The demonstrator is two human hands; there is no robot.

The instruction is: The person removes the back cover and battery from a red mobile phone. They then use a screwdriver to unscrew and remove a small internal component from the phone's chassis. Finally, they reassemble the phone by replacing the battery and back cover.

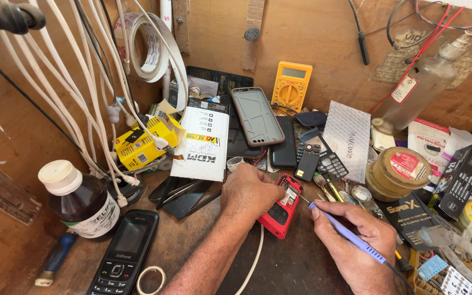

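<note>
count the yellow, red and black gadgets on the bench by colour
Yellow: 1, the boxy yellow multimeter
Red: 1, the opened red plastic phone under the left hand
Black: 2, the black keypad phone and the slim dark smartphone
Total: 4

Under my left hand (pixel 249 192) the red phone (pixel 277 214) is glossy plastic. My right hand (pixel 356 240) grips a smooth purple plastic iron (pixel 345 236). The bench (pixel 187 246) is worn, matt wood (scuffed near me). Far right, a dusty clear plastic bottle (pixel 419 87).
</note>
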